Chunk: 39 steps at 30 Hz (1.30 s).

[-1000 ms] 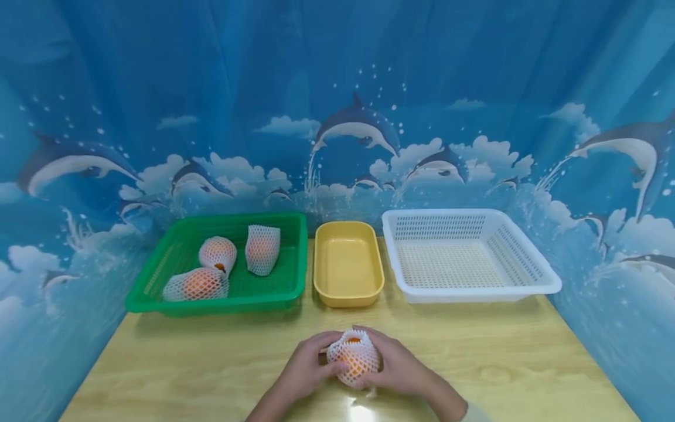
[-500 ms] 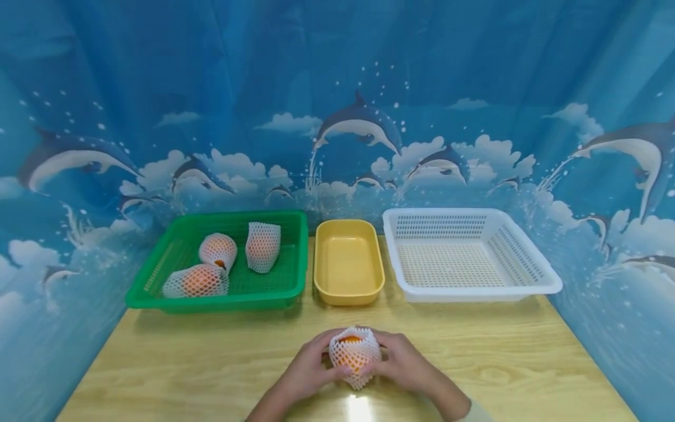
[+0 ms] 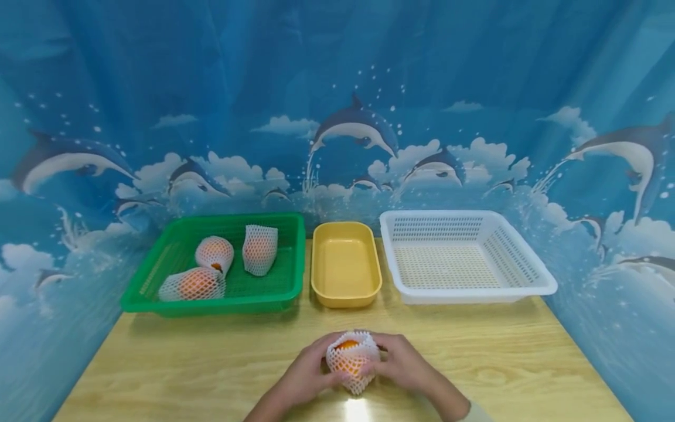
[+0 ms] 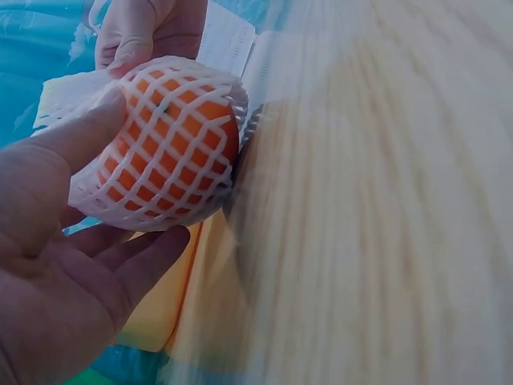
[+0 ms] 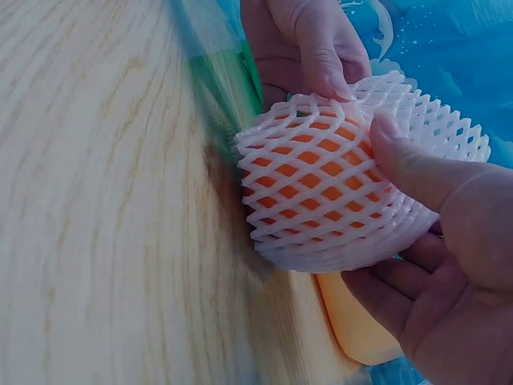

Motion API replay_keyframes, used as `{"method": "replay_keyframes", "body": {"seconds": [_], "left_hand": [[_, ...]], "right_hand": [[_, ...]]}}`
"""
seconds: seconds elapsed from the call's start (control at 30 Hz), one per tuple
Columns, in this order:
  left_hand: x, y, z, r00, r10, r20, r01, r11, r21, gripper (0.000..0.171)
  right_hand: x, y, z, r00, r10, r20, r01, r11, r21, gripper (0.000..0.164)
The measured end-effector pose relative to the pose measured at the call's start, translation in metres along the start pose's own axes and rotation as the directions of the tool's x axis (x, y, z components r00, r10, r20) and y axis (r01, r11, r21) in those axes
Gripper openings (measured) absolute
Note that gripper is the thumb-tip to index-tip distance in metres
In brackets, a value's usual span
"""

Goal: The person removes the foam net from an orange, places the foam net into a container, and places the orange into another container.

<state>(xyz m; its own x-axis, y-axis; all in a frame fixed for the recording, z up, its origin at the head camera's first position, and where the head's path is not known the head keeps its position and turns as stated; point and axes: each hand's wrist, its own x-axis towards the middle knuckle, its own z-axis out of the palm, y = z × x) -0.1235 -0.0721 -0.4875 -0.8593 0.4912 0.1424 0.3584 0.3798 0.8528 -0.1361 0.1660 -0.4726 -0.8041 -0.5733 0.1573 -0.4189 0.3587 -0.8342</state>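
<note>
Over the table's near middle, an orange (image 3: 348, 366) in a white foam net sleeve (image 3: 364, 351) is held between both hands. The left hand (image 3: 308, 372) grips it from the left, thumb on the near side and fingers curled behind and under. From the right, the right hand (image 3: 403, 363) grips it likewise, its thumb pressed on the net. At the top the sleeve gapes, baring some orange skin. In the left wrist view, the orange (image 4: 172, 144) shows a small green spot through the mesh. In the right wrist view, loose sleeve (image 5: 433, 120) sticks out past the fruit.
At the back left stands a green basket (image 3: 211, 306) with three net-sleeved fruits (image 3: 213, 255) in it. A yellow tray (image 3: 346, 269) sits in the middle, and a white basket (image 3: 474, 291) at the right. A dolphin-print curtain (image 3: 337, 70) hangs behind the wooden table (image 3: 506, 357).
The sleeve's top opening has widened and more orange skin shows there. A pointed net end now hangs lower in front. Both hands have kept nearly the same place; the head view shifted slightly.
</note>
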Motion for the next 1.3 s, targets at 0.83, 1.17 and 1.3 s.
{"method": "replay_keyframes", "body": {"seconds": [0.83, 1.17, 1.3], "left_hand": [[-0.006, 0.003, 0.001, 0.988, -0.081, -0.134, 0.071, 0.994, -0.078, 0.058], [-0.005, 0.001, 0.006, 0.993, -0.073, -0.088, 0.072, 0.997, -0.016, 0.075], [-0.004, 0.001, 0.007, 0.993, -0.062, -0.098, 0.061, 0.998, -0.009, 0.076]], "right_hand": [[0.001, 0.0, 0.013, 0.995, 0.059, 0.075, -0.055, 0.997, -0.051, 0.079], [-0.001, 0.003, 0.009, 1.0, -0.02, 0.006, 0.02, 0.998, -0.06, 0.062], [-0.001, 0.004, 0.008, 0.999, -0.042, -0.019, 0.041, 0.998, -0.054, 0.057]]}}
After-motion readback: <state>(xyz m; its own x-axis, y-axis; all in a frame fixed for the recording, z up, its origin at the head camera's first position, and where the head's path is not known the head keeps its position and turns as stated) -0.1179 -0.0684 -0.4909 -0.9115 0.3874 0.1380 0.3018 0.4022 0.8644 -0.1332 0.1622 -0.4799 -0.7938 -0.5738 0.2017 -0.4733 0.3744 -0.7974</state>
